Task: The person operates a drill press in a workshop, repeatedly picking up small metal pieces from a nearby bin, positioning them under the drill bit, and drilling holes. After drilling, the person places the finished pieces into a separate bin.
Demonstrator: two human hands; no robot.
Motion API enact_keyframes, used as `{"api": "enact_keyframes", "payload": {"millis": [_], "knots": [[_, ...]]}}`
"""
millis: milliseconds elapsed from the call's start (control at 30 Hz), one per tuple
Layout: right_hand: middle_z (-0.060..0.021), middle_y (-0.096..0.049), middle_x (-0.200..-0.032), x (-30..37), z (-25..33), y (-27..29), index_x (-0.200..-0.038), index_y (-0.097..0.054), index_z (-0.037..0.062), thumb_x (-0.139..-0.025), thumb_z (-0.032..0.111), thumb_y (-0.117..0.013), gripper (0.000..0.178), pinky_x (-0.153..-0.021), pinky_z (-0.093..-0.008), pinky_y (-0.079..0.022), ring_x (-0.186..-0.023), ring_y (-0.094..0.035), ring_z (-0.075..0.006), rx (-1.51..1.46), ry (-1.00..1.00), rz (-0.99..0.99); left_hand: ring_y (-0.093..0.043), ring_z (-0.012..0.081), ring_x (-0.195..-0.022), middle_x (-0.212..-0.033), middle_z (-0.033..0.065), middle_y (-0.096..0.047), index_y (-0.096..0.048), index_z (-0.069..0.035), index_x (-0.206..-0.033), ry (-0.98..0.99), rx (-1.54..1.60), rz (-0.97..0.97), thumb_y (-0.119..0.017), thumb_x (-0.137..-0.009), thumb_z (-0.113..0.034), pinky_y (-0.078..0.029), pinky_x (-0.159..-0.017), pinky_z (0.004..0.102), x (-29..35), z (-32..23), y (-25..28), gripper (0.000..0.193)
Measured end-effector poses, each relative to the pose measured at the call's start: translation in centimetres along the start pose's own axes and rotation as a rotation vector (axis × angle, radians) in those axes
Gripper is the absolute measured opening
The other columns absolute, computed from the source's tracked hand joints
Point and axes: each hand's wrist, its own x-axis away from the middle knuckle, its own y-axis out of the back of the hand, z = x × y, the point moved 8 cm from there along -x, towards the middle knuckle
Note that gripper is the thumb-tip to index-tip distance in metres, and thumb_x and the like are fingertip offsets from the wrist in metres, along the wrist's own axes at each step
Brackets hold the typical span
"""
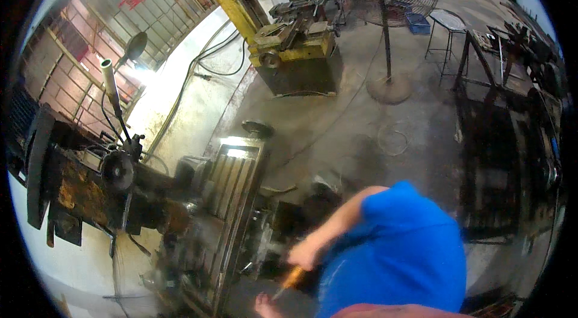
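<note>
Low in the view, my right hand [306,254]: wrapped around the orange handle of a tool [294,276], whose thin shaft slants down and leftward toward my other hand.
My left hand [265,305]: at the lower edge, close to the tip of that shaft; it is blurred and partly cut off, so I cannot tell whether its fingers grip anything or touch the metal.
Blue shirt [397,258]: mine, filling the lower right, my bare right forearm [346,220] reaching out of its sleeve.
Slotted machine table [232,182]: left of my hands, running away from me, a round handwheel [257,129] near its far end.
Machine head [78,182]: farther left, dark and worn, with levers and a round dark knob [117,170].
Yellow machine [289,47]: beyond the table, on the concrete floor; black cables [192,71] run along the pale wall beside it.
Pedestal fan [384,17]: right of the yellow machine, standing on a round base, with a blue crate [417,24] and a stool [447,21] near it.
Barred window [138,2]: upper left, above the machine head.
</note>
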Motion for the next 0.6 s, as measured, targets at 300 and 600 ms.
{"api": "enact_keyframes", "payload": {"millis": [300, 600], "knots": [[-0.0268, -0.06, -0.087, -3.0, 2.3, -9.6, -0.081, -0.062, -0.0066, -0.07, 0.028, -0.056, 0.037, -0.074, -0.0464, -0.045, -0.083, -0.057, -0.0397, 0.196, 0.288, 0.161, -0.052, 0.018, -0.054, -0.073, 0.0103, -0.058, -0.056, -0.005, -0.089, 0.076, 0.117, -0.001, -0.054, -0.08, -0.022, -0.037, -0.044, 0.029, 2.7, -0.1, -4.7, 0.02], [-0.0229, -0.061, -0.075, -1.2, 1.3, -3.4, -0.069, -0.063, -0.0033, -0.056, 0.018, -0.061, 0.025, -0.067, -0.0428, -0.047, -0.076, -0.059, -0.0365, 0.203, 0.196, -0.03, -0.053, 0.0201, -0.061, -0.077, 0.0104, -0.059, -0.057, -0.004, -0.092, 0.15, 0.14, -0.067, -0.055, -0.08, -0.026, -0.04, -0.053, 0.0315, 4.7, -0.5, -6.6, 0.026]]}}
